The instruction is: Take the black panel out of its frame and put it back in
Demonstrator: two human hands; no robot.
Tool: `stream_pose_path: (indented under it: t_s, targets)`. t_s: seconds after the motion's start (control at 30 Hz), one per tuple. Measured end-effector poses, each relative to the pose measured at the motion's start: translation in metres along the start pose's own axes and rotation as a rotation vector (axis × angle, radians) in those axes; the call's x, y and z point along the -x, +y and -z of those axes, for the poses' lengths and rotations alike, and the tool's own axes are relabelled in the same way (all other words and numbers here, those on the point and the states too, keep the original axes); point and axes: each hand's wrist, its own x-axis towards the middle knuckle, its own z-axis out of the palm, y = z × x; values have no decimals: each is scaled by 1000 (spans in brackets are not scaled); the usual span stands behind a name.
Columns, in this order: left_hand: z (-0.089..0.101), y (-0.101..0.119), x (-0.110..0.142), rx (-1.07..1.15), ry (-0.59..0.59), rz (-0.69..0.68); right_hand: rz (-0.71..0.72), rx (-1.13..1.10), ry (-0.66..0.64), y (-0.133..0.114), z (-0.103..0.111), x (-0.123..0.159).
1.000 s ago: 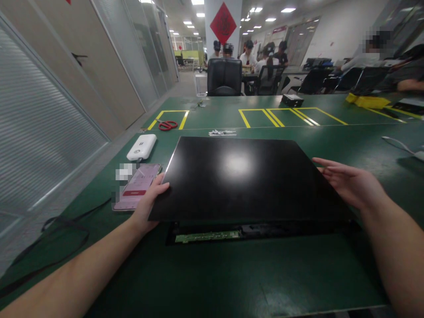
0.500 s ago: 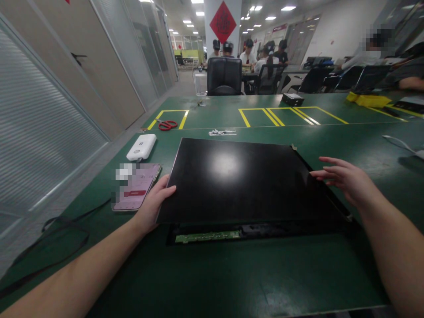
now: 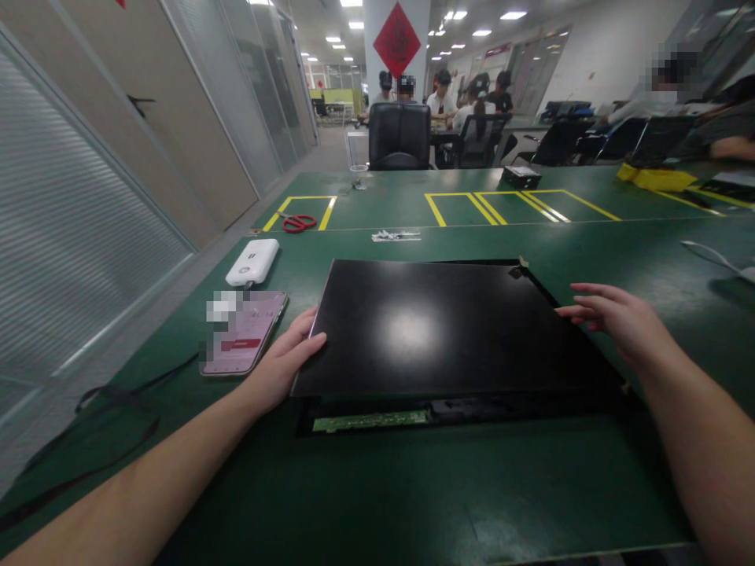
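A glossy black display panel [image 3: 448, 338] lies tilted over a black frame [image 3: 513, 409], its left side raised. My left hand [image 3: 289, 358] grips the panel's left edge, thumb on top and fingers underneath. At the panel's right edge is my right hand [image 3: 613, 318], fingers stretched out and apart, the lower fingertips at or just beside the rim; whether they touch it I cannot tell. Along the near side of the frame a green circuit board strip [image 3: 371, 421] shows below the panel. The rest of the frame's inside is hidden.
Left of the panel lie a phone [image 3: 251, 334] and a white power bank [image 3: 253, 262]. Red-handled scissors [image 3: 299, 223], white scraps [image 3: 395, 236] and a small black box [image 3: 521, 176] are farther back on the green table [image 3: 413, 495]. A black strap [image 3: 118, 393] trails at left.
The panel has shifted right and its left side has come down, uncovering the frame's far right corner. My left hand moved right with it; my right hand has barely moved.
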Motion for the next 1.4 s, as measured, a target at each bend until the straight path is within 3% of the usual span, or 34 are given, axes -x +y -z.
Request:
stream_pose_path:
  t_s: [0.17, 0.37, 0.63, 1.4]
  targets:
    - [3, -5, -1, -59, -58, -18, 8, 20, 12, -2, -2, 1]
    - [5, -3, -5, -291, -119, -95, 49, 85, 13, 9, 1, -7]
    - [2, -3, -7, -460, -139, -145, 81, 127, 20, 10, 0, -5]
    - [1, -8, -7, -593, -142, -162, 206, 524, 21, 23, 9, -21]
